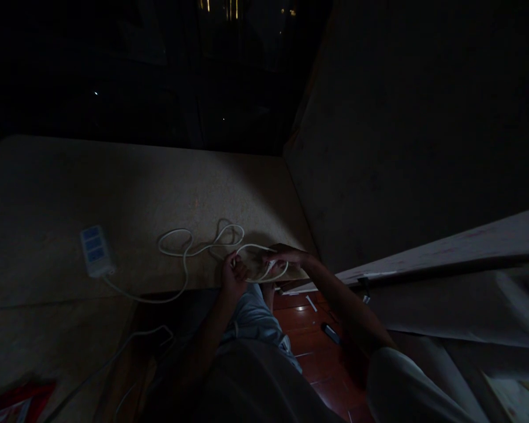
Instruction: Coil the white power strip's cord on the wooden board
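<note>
A white extension cord (186, 267) runs in loose loops across a stone-like ledge. Its power strip (96, 251), with blue socket faces, lies at the left on that surface. My left hand (234, 274) is closed around the cord near the ledge's front edge. To the right of it, my right hand (285, 256) grips another part of the cord, where a small white piece that looks like the plug (271, 265) shows under the fingers. A loop of cord hangs between both hands. Dim light hides the finger detail.
A dark window (180, 88) stands behind the ledge (127, 176), and a wall (401, 129) rises at the right. A dark handheld device (330, 333) lies on the reddish floor (306, 341). A red packet (22, 399) and a grey cable (114, 358) are at lower left.
</note>
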Motion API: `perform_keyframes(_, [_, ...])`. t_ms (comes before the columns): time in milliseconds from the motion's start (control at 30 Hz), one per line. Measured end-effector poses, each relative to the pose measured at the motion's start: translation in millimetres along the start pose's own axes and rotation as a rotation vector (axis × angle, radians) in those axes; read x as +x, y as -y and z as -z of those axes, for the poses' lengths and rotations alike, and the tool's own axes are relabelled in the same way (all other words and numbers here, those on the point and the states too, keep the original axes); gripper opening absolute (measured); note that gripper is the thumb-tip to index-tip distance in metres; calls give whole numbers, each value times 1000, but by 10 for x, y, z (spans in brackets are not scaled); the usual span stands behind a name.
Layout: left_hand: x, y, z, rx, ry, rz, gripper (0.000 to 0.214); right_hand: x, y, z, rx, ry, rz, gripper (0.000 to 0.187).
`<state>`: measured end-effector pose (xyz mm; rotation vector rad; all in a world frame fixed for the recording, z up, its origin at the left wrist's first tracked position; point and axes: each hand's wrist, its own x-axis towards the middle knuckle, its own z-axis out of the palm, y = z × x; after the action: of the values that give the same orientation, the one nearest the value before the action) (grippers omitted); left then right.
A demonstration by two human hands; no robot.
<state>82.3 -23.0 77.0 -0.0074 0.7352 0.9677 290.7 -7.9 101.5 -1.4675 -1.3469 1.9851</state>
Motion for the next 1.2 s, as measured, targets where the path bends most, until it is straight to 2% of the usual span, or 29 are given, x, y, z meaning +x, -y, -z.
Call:
perform_keyframes(167, [44,5,-70,-80,-33,-108,42,-106,-135,-208,607,-145,281,33])
perform_keyframes(333, [77,42,-171,-96,16,-156,50,1,-181,-613,987,-332,437,28])
perform_keyframes(467, [24,107,-204,-106,59,-125,54,82,-82,-750,1051,-428,463,29])
perform_keyframes(600, [-24,99,-151,-157,98,-5,45,13,20,-657,949,-454,454,37])
perform_keyframes(733, [3,-53,-16,-173,13,12,25,-130,72,-428,858,-377,388,41])
perform_keyframes(833, [40,-197,73,-169,-51,43,25,-199,85,-207,779,-264,287,39])
perform_keyframes(1000, [68,-249,106,-88,-24,95,22,-221,155,120,661,-40,123,32])
perform_keyframes(1100, [83,-187,134,59,2,87,15,-225,253,246,596,93,76,30])
perform_keyframes(1200, [96,-159,211,355,-25,143,13,-238,367,324,528,233,86,32])
